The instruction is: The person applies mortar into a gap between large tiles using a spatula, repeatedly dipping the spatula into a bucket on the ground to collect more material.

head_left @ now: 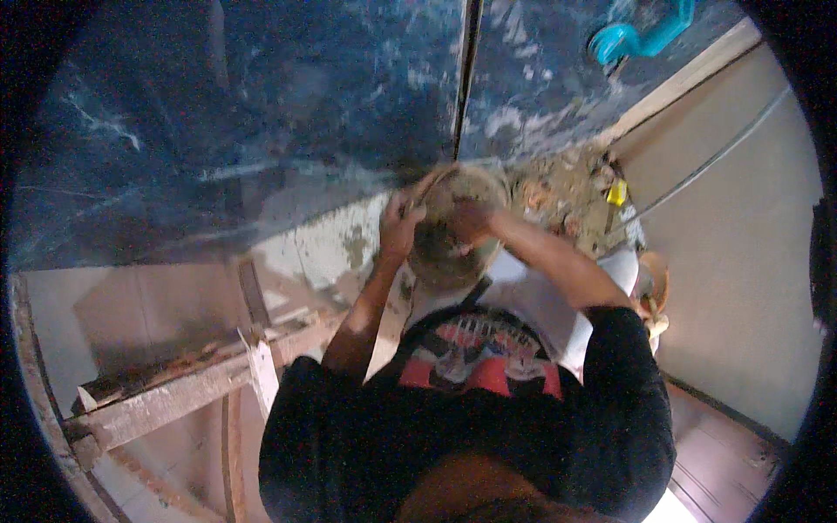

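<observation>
A round, mud-coloured bucket [443, 277] sits at the centre of the frame. The left hand [401, 232] grips its left rim; the right hand [472, 223] reaches inside, its grasp too dark to tell. Right of centre, a yellow object [617, 193] lies among rubble [545, 193].

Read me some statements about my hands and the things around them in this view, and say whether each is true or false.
1. The left hand is at the left side of the round container. True.
2. The right hand is far from the container. False: the right hand reaches into its opening.
3. A small yellow object lies right of the container. True.
4. The teal object is at lower left. False: the teal object is at upper right.
</observation>
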`<state>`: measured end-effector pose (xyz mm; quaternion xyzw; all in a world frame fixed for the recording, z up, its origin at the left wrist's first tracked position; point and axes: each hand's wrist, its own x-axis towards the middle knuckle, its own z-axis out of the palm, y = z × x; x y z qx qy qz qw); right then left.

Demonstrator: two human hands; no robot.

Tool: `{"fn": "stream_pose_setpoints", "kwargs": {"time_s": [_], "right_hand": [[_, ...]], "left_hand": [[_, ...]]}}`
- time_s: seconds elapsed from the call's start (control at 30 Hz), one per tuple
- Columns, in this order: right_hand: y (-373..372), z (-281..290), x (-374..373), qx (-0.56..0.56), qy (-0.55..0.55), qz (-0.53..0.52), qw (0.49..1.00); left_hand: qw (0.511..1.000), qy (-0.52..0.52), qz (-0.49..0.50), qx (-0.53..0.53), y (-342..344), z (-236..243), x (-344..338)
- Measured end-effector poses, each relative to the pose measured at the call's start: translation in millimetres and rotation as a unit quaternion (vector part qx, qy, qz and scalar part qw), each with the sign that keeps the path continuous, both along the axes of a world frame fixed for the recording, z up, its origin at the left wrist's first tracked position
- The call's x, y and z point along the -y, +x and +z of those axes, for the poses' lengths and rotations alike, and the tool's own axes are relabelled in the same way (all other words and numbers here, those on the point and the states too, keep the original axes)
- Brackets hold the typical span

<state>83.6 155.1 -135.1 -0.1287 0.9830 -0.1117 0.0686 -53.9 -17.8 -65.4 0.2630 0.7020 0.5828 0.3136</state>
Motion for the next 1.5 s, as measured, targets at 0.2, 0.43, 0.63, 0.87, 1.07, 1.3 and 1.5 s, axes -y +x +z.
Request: {"fn": "stream_pose_setpoints", "kwargs": {"time_s": [0.2,0.43,0.63,0.87,1.07,1.3,1.5], "right_hand": [[10.6,135.4,-33.9,0.448,-0.315,-0.167,0.820],[80.3,187.9,-61.3,0.251,-0.685,-0.265,0.630],[93.9,295.8,-67.4,-0.009,-0.827,-0.280,0.487],[68.7,429.6,-71.9,-0.287,-0.710,-0.237,0.597],[35.4,547.6,-71.7,-0.501,-0.292,-0.270,0.768],[-0.7,605.8,-121.7,-0.603,-0.028,-0.181,0.776],[-20.6,608.8,-133.0,-0.618,0.135,-0.156,0.758]], "left_hand": [[0.987,0.024,0.106,0.122,-10.2,-6.0,12.1],[0.957,0.145,0.134,0.211,-30.6,-1.3,36.6],[0.928,0.167,0.236,0.234,-38.1,-22.3,71.8],[0.926,0.108,0.321,0.168,-43.6,-83.9,120.2],[0.900,0.102,0.374,0.198,-52.7,-161.0,186.7],[0.871,0.185,0.372,0.264,-41.6,-173.0,178.7],[0.912,0.136,0.376,0.092,-41.5,-252.7,206.9]]}}
